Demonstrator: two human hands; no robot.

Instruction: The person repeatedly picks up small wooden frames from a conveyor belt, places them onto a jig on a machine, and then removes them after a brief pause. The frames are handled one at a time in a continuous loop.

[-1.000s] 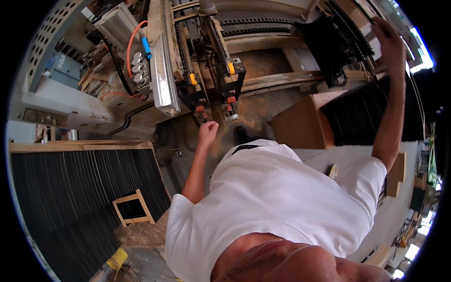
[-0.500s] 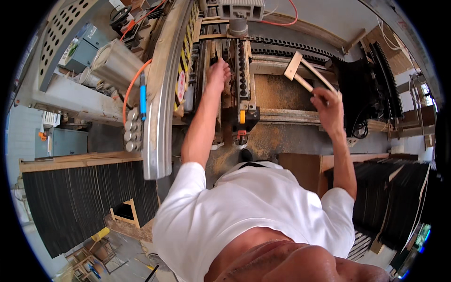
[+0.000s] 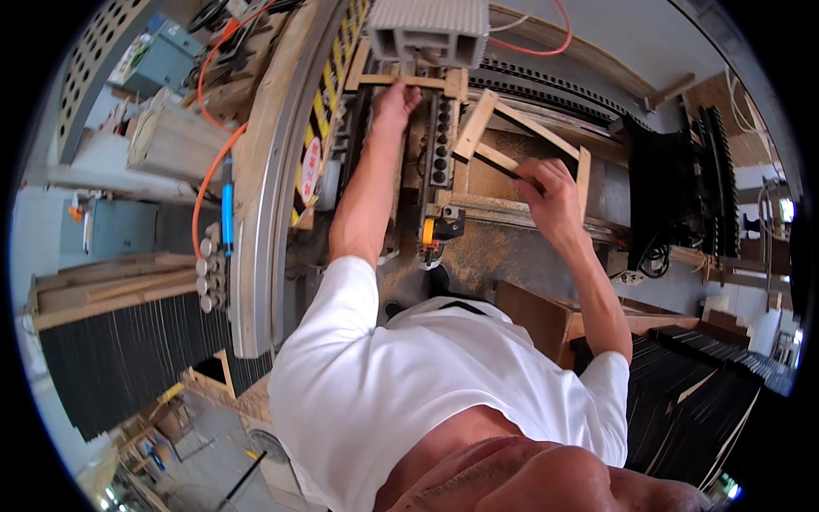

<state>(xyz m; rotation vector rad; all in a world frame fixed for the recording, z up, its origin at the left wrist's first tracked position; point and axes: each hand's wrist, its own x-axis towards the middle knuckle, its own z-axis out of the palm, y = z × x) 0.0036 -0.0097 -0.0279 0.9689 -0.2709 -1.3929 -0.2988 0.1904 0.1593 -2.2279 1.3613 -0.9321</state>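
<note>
In my right hand (image 3: 553,192) is a small four-sided wooden frame (image 3: 475,128), tilted in the air right of the machine's black roller row (image 3: 441,141). My fingers close round its near bar. A second wooden frame (image 3: 431,83) lies across the machine's rails, below a grey ribbed machine head (image 3: 426,30). My left hand (image 3: 396,107) reaches to that frame's near bar, with curled fingers at the wood. The fingertips are partly hidden.
A striped yellow-and-black guard (image 3: 328,94) and a long metal beam (image 3: 256,213) run along my left. Black cable chain (image 3: 721,183) and black sheeting (image 3: 661,175) are at right. Stacks of dark panels (image 3: 128,350) stand at both sides. Sawdust covers the floor.
My left hand has moved forward from above the rails to the lying frame's near bar. My right hand has moved left with its frame, which has turned and shows its opening more.
</note>
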